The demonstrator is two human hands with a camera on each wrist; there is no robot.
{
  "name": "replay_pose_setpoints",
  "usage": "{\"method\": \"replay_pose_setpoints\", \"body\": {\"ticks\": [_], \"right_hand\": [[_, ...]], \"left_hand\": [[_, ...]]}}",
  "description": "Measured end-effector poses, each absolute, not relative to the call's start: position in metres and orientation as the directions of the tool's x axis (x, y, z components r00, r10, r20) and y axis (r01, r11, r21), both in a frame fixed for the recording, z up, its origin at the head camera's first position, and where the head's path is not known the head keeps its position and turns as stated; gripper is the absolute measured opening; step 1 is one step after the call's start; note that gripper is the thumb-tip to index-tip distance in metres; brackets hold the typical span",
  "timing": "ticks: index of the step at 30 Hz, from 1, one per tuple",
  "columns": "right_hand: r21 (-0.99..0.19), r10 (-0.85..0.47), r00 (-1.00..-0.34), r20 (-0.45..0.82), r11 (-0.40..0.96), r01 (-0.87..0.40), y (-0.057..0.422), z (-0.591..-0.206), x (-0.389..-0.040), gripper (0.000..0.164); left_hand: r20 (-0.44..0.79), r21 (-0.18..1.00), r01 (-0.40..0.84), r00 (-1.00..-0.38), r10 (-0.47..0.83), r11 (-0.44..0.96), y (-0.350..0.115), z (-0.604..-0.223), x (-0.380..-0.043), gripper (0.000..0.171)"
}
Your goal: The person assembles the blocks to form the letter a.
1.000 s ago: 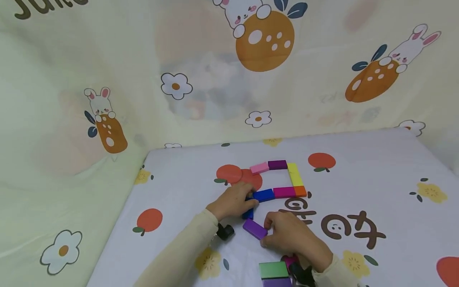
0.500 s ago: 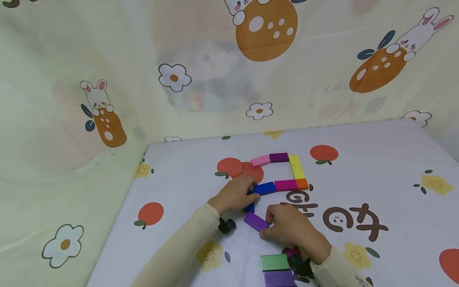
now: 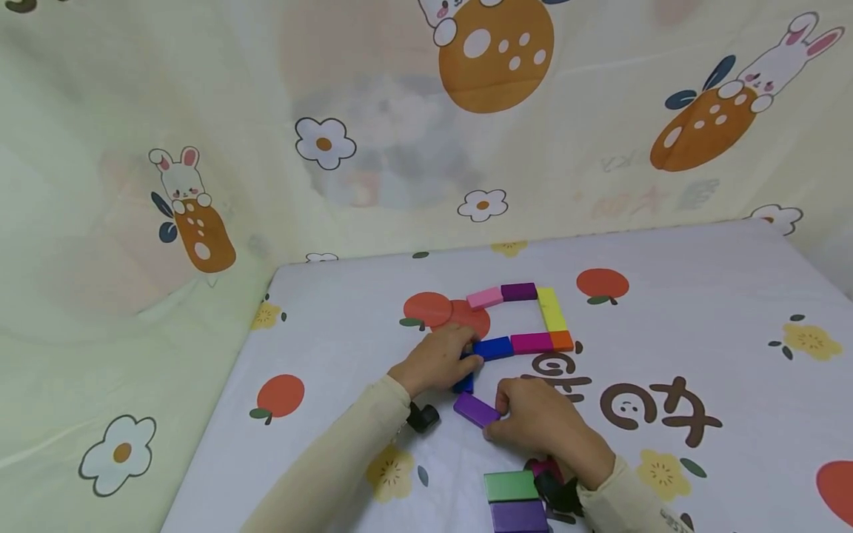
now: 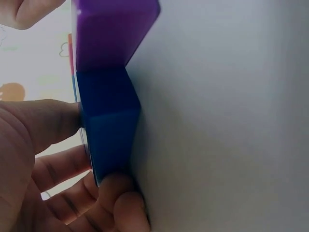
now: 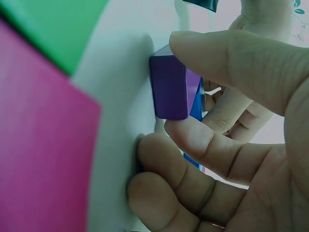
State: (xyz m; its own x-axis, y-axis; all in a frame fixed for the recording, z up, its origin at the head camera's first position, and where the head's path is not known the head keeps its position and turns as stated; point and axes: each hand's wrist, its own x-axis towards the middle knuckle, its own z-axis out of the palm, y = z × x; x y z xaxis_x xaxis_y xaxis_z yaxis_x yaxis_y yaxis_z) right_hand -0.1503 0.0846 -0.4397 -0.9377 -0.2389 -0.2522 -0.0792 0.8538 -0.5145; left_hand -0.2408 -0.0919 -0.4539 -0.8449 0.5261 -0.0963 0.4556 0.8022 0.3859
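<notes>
My right hand pinches one end of a purple block between thumb and forefinger, as the right wrist view shows. The block slants on the cloth, and its far end meets a blue block in the left wrist view. Around that blue block my left hand has its thumb on one side and curled fingers at the far end; the hand partly covers it in the head view. A second blue block lies by the left fingertips, followed by magenta, orange, yellow, dark purple and pink blocks.
Near the front edge lie a green block and another purple block, with a magenta block beside them, partly behind the right wrist strap. A printed cloth covers the table, and a patterned curtain rises behind it.
The head view has tilted slightly downward, so the table sits higher in it. Both hands keep their holds, and the blocks show no clear movement.
</notes>
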Motion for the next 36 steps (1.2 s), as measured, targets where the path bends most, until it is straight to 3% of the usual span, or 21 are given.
{"method": "replay_pose_setpoints", "body": {"ticks": [36], "right_hand": [[-0.543, -0.236, -0.938, -0.254, 0.837, -0.064, 0.0849, -0.4398, -0.1493, 0.037]], "left_hand": [[-0.087, 0.409, 0.413, -0.87, 0.486, 0.814, -0.0918, -0.4558, -0.2375, 0.041]]}}
